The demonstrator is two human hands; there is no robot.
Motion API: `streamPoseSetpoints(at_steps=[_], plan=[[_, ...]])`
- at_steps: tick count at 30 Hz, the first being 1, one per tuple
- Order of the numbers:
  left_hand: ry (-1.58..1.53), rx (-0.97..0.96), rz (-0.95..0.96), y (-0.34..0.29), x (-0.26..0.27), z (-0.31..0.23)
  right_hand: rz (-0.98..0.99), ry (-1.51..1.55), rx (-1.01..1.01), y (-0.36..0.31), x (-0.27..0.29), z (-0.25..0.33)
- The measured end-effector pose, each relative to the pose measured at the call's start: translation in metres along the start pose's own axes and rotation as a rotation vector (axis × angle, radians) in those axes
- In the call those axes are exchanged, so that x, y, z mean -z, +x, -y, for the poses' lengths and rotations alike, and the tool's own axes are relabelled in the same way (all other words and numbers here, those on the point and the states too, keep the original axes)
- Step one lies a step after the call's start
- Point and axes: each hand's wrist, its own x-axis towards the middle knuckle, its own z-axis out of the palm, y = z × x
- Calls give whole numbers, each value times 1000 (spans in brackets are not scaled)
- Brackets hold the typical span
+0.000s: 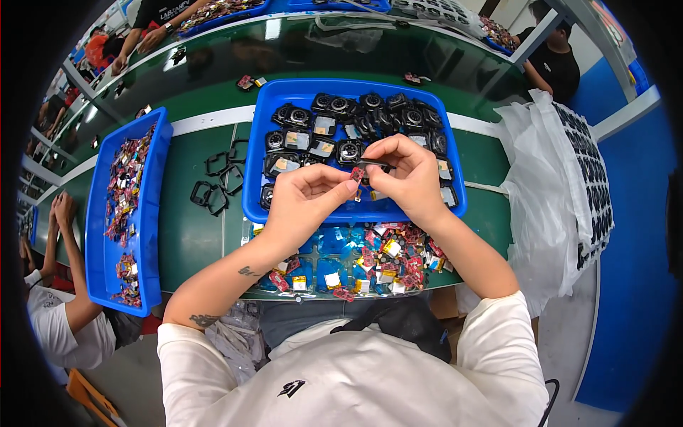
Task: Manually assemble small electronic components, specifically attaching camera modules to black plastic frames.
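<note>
Over the front of a blue tray [249, 186] my two hands meet. My left hand [307, 203] pinches a small red circuit board [357, 174] between thumb and fingertips, with a small pale piece hanging below it. Close beside it, my right hand [411, 178] grips a black watch case [376, 164], partly hidden by the fingers. Rows of black watch cases [349, 151] fill the tray, some with a silvery cell or plate showing. Nearer to me, a clear divided tray [307, 250] carries red circuit boards and white-and-yellow battery cells [332, 280].
Several black frames [231, 179] lie left of the tray on the green bench [186, 242]. Further left stands a long blue bin [151, 274] of red boards. White wrapping [535, 206] and a stack of black-patterned trays [587, 178] are at right. Co-workers sit around the bench.
</note>
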Motion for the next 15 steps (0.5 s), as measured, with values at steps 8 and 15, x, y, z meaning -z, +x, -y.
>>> streamPoseSetpoints(at_steps=[8, 15], plan=[[31, 15, -44, -1, 1, 0, 35, -29, 110, 0, 2, -5], [3, 0, -92, 1, 1, 1, 127, 45, 109, -1, 1, -1]])
